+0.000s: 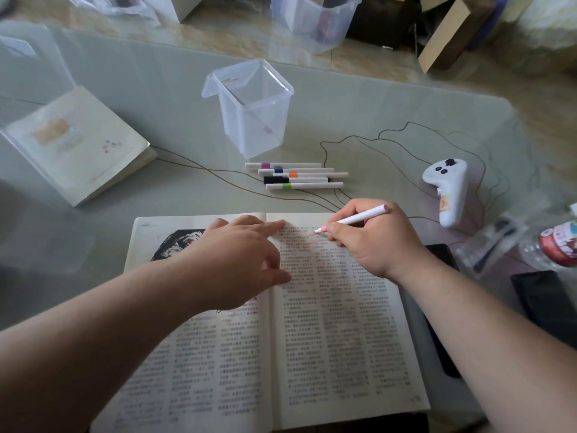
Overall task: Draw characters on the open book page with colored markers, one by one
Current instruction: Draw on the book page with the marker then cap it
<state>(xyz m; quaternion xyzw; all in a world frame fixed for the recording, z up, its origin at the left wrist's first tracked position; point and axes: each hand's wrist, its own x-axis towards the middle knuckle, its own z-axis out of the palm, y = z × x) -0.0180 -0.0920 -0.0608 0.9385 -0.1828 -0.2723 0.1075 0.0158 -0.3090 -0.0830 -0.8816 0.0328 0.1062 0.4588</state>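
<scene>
A: Where was the open book?

B: It lay flat on the glass table at six o'clock, nearest the wearer, printed text on both pages and a dark picture at the upper left page.

A: And the hands?

B: The right hand gripped a white marker between thumb and fingers, its tip touching the right page near the top, where a faint reddish stroke showed. The left hand held nothing; its fingers were loosely spread, pressing across the gutter, the index finger reaching toward the top of the right page.

A: Other markers?

B: Five markers lay side by side at twelve o'clock from the book, with pink, blue, orange, black and green bands. Just past them stood a clear plastic container, upright.

A: Anything else?

B: A closed book at ten o'clock, a white controller at two o'clock, and a red-labelled bottle at three o'clock.
</scene>
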